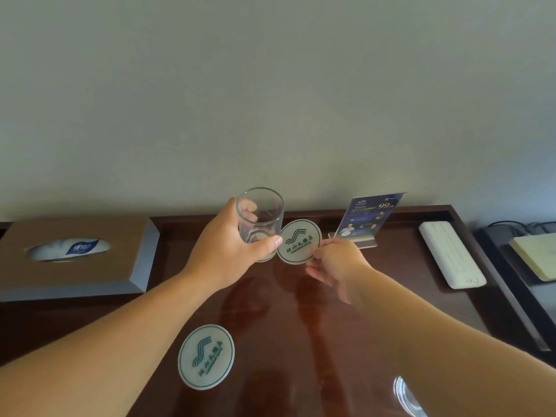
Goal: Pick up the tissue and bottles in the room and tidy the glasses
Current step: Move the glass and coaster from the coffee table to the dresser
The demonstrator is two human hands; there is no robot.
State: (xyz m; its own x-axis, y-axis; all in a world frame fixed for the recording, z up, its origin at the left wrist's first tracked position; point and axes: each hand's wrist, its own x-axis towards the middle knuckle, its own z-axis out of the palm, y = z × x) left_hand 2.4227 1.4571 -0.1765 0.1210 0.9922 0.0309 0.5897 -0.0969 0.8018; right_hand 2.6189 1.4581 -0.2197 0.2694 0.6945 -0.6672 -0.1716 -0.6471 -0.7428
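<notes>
My left hand (224,246) grips a clear empty glass (261,218), held just above the dark wooden tray (391,266) near the wall. My right hand (334,263) pinches a round white coaster with a green logo (299,241), tilted up right beside the glass. A second matching coaster (206,356) lies flat on the tray near me. The rim of another glass (406,397) shows at the bottom edge, partly hidden by my right forearm.
A brown tissue box (75,257) with a tissue showing in its slot sits at the left. A blue card in a clear stand (365,218) is at the back. A white remote-like bar (451,254) lies at the right, with a yellow notepad (535,254) beyond.
</notes>
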